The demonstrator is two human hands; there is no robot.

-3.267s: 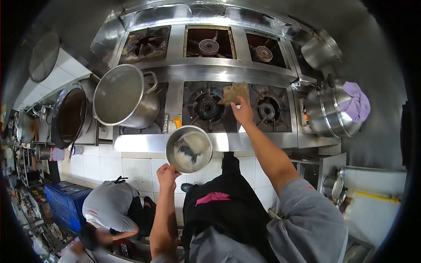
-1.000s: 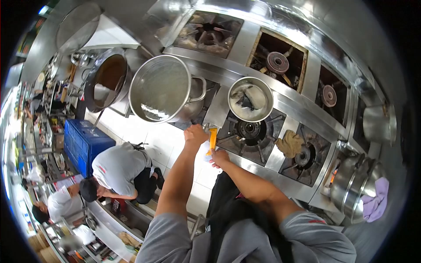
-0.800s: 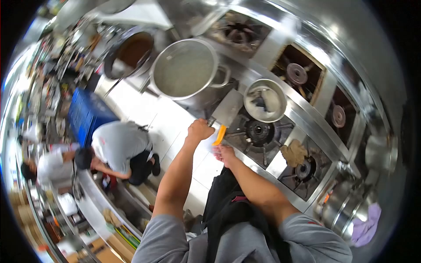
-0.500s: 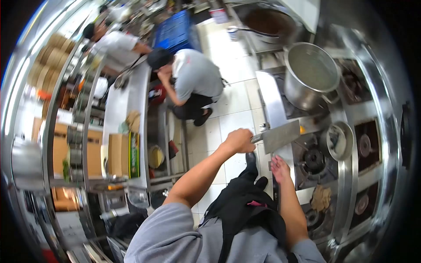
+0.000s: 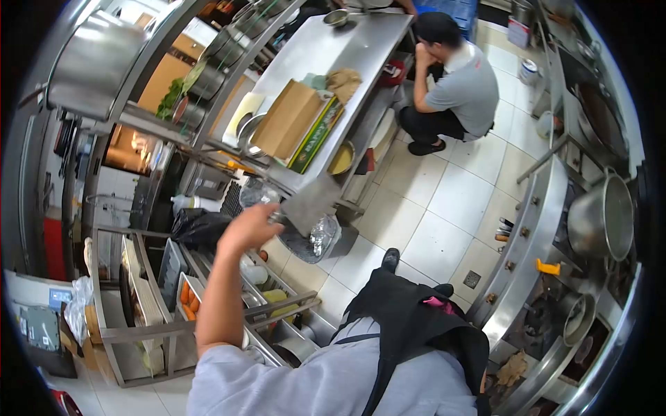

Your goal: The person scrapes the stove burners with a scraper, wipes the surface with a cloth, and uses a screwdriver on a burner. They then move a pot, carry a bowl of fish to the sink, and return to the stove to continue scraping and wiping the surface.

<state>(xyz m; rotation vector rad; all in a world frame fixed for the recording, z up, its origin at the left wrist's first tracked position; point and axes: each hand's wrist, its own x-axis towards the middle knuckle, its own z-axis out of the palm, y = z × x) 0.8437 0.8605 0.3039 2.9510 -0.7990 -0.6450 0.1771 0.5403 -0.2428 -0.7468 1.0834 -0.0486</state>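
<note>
My left hand (image 5: 248, 227) is closed round the handle of a cleaver (image 5: 310, 203), held out in front of me at the left. Its broad, flat steel blade points right and up, overlapping a lined bin (image 5: 341, 243) and the near end of the steel worktable in this view. On that worktable (image 5: 291, 59), just beyond the blade, an open cardboard box (image 5: 290, 119) with a green side stands beside a crumpled brown cloth (image 5: 343, 84). My right hand is out of view, down by my right side.
A person (image 5: 454, 80) crouches on the tiled floor (image 5: 465, 194) beside the worktable. Along the right runs a stove with a large steel pot (image 5: 602, 216) and a smaller pan (image 5: 577, 319). At the left, a steel rack (image 5: 142, 333) holds trays and carrots (image 5: 189, 299).
My view has swung left, away from the stove. My left hand has carried the cleaver from beside the stove to the worktable side. My right hand has gone out of view.
</note>
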